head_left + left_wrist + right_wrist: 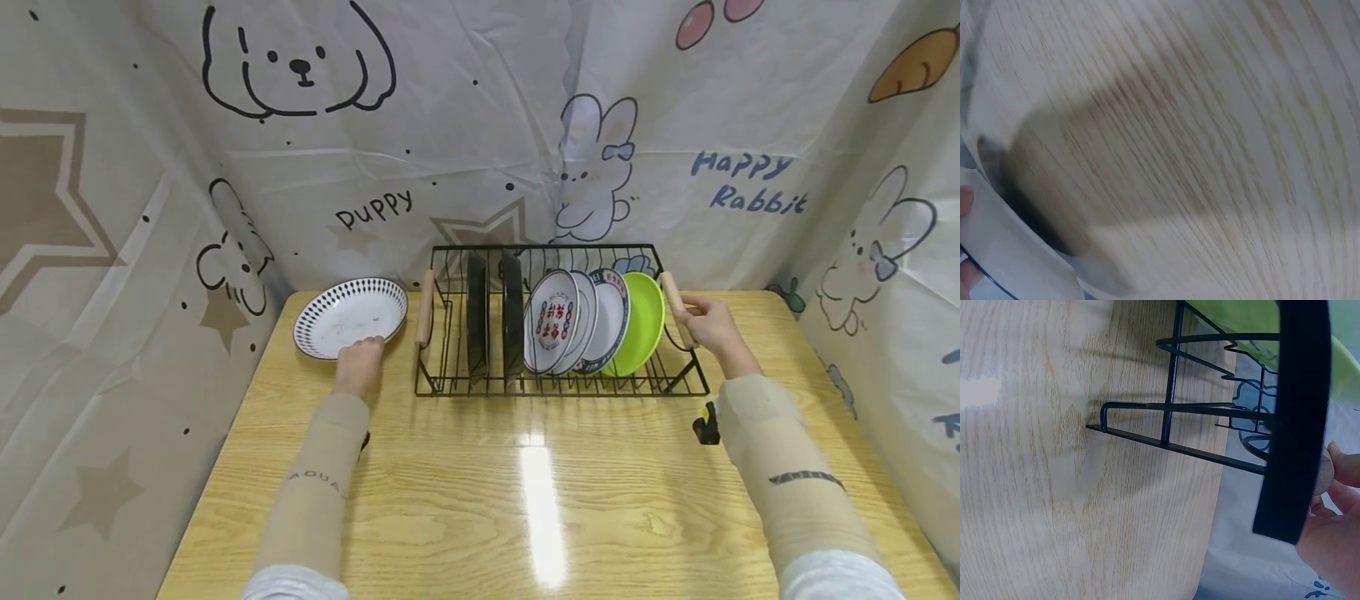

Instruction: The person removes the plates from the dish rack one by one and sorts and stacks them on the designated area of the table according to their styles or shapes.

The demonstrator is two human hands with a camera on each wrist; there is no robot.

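While left hand (360, 367) fingers pinch patterned plate (352, 315) at its near rim, on worktop (442, 492) left of dish rack (562, 395), right hand (715, 327) fingers grasp its right wooden handle (671, 292); green plate (641, 325) stands inside.

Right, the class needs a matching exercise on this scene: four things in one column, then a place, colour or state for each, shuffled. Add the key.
1. Left grip
2. Right grip
3. Green plate
4. Diamond-patterned dish

A. Right end of the row in the wire rack
B. White inside, left of the rack
C. On a wooden handle
D. Holding a dish's edge

Pairs: 1-D, 2-C, 3-A, 4-B
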